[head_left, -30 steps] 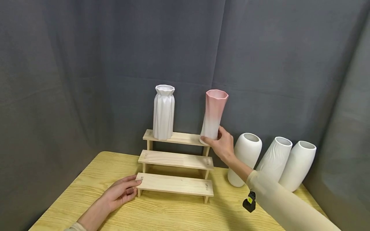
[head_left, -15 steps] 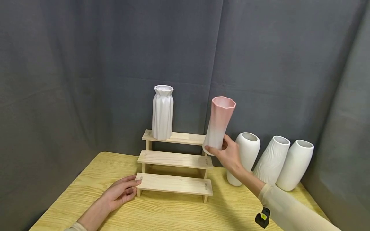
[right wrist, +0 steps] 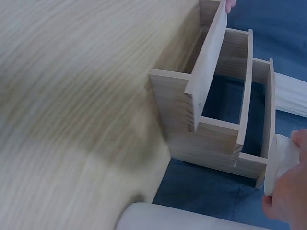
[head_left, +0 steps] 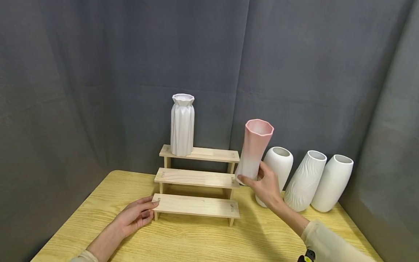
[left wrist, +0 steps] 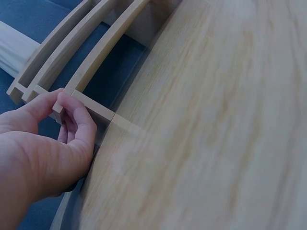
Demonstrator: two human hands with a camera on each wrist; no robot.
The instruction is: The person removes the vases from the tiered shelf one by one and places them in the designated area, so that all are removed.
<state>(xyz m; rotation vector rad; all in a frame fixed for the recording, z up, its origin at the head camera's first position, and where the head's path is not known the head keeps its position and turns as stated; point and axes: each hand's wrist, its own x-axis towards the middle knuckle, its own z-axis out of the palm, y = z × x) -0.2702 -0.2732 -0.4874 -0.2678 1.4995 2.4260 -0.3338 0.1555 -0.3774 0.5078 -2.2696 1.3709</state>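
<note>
My right hand [head_left: 266, 184] grips a pink-and-white faceted vase [head_left: 254, 149] near its base, thumb in front. The vase tilts a little and stands in the air at the right end of a three-step wooden display stand [head_left: 196, 205]. In the right wrist view the white base of the vase [right wrist: 282, 160] shows beside the stand's top step. With thumb and fingers my left hand [head_left: 135, 217] pinches the left end of the lowest step, which the left wrist view also shows. A white pleated vase [head_left: 182, 125] stands upright at the left of the top step.
To the right on the wooden table [head_left: 183, 240] stand a smooth white vase [head_left: 278, 163], partly behind my right hand, a wavy-ribbed white vase [head_left: 305, 181] and another smooth white vase [head_left: 332, 183]. A grey curtain [head_left: 147, 72] hangs behind and at both sides.
My right hand has carried the pink-and-white vase down and to the right, away from the stand's top step. The left hand keeps its hold on the lowest step.
</note>
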